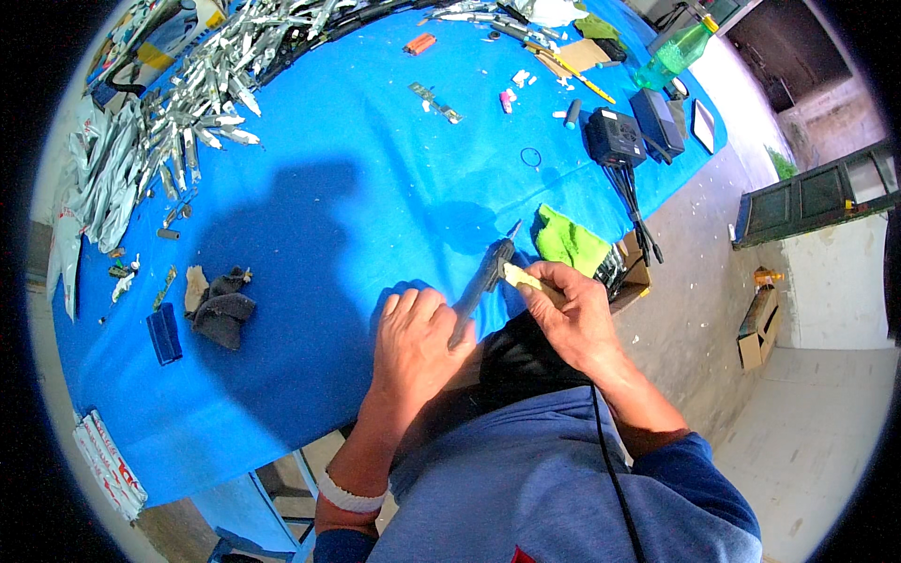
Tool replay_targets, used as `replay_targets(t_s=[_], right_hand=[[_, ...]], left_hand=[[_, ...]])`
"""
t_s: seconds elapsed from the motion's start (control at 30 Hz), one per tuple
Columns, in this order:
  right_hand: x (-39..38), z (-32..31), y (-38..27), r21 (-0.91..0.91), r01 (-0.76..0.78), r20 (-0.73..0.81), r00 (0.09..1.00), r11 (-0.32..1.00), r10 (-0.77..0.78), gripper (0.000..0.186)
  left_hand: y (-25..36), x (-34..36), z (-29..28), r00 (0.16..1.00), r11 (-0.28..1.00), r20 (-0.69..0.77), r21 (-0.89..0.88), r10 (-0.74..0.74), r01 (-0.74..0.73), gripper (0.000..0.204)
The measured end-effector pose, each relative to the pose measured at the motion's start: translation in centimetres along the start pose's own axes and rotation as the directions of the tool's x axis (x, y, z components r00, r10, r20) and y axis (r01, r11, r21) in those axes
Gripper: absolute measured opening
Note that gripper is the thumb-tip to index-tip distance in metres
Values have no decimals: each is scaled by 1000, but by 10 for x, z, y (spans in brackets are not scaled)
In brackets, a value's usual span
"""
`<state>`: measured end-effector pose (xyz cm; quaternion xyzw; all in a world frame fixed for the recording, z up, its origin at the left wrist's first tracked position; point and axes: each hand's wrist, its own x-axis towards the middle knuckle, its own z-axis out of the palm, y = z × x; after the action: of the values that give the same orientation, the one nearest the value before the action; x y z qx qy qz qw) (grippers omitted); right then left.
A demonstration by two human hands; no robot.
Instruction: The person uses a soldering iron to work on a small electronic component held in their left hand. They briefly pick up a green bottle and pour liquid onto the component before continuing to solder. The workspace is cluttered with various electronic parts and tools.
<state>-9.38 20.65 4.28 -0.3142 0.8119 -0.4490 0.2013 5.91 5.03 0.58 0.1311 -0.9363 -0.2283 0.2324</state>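
My left hand rests at the front edge of the blue-covered table, fingers curled round the near end of a long dark grey tool. The tool slants up and to the right and ends in a pointed tip; its exact kind I cannot make out. Beside its upper part, my right hand pinches a small pale yellow piece, close to or touching the tool. Just beyond the right hand lies a bright green cloth.
Silver slim pieces are heaped at the far left, near grey plastic bags. A dark cloth and a blue block lie left. A black box with cables and a green bottle stand at the right.
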Motion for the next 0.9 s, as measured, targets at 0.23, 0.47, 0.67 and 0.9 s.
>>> replay_targets(t_s=[0.23,0.47,0.67,0.9], right_hand=[[0,11,3,96,-67,-47,996,993,72,14],[-4,18,3,96,-84,-88,992,992,92,15],[-9,27,7,132,-91,-87,991,987,103,20],[-12,25,-7,165,-103,-39,993,981,111,22]], left_hand=[[1,1,-1,1000,1000,5,-4,-5,5,28],[1,1,-1,1000,1000,7,-3,-2,2,28],[2,2,-1,1000,1000,9,0,-4,4,28],[2,1,1,1000,1000,23,8,1,-1,28]])
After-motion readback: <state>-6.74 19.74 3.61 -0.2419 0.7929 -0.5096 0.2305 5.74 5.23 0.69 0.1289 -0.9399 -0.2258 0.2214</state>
